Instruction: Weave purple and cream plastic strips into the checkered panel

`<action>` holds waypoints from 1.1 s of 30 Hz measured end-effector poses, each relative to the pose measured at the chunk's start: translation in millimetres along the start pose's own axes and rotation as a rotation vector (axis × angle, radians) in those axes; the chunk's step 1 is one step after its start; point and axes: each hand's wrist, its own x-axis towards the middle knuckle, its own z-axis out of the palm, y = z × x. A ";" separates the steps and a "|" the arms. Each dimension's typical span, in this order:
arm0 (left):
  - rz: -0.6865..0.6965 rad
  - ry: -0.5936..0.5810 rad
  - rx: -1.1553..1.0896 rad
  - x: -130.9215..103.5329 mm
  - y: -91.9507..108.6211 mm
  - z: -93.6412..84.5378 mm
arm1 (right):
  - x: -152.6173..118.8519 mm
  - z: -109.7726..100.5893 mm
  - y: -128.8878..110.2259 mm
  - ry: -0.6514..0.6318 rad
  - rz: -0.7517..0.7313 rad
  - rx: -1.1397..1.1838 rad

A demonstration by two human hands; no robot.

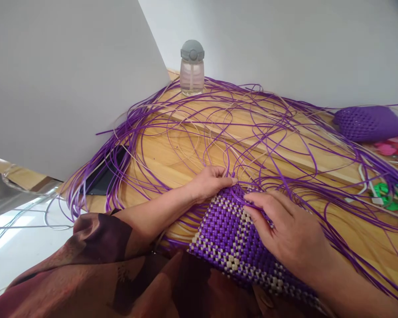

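A woven panel of purple and cream plastic cords lies across the table's near edge and my lap, its far edge trailing many loose cords. At that far edge, the thumb and fingers of my left hand are pinched on a purple cord. My right hand is over the panel's right part, hiding some of the weave. Between its thumb and forefinger it pinches a purple cord, which loops back toward the left fingertips.
Long purple and cream cords sprawl over the wooden table. A lidded water bottle stands at the back. To the right lie a purple netted bundle and green-handled items. A dark flat object lies under cords at left.
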 end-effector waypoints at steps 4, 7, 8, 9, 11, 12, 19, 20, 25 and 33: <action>0.058 -0.017 0.074 1.1 -1.2 -2.8 | 7.4 -27.1 9.6 -0.091 -0.146 -0.180; 0.089 -0.029 0.097 0.7 0.8 -3.5 | 32.9 -33.8 22.5 -0.312 -0.119 0.050; 0.091 -0.031 0.087 0.2 2.1 -3.1 | 44.6 -31.8 28.8 -0.366 -0.091 0.138; 0.087 -0.032 0.066 -0.4 3.4 -2.3 | 56.6 -28.0 36.0 -0.392 -0.060 0.202; 0.058 -0.025 -0.007 -1.9 6.2 0.0 | 78.1 -16.5 51.0 -0.400 0.028 0.244; 0.036 -0.016 -0.044 -2.8 7.4 1.4 | 86.0 -10.0 57.5 -0.422 0.072 0.259; -0.041 0.049 -0.095 -5.5 9.5 4.6 | 96.1 13.7 68.8 -0.520 0.137 0.322; -0.036 0.047 -0.085 -5.1 9.2 4.1 | 96.6 14.4 68.8 -0.530 0.131 0.323; -0.080 0.051 -0.108 -2.5 8.3 2.6 | 96.6 12.9 73.0 -0.395 -0.040 0.216; -0.157 0.066 -0.187 -2.2 11.9 3.3 | 38.3 7.0 64.7 0.067 -0.109 -0.123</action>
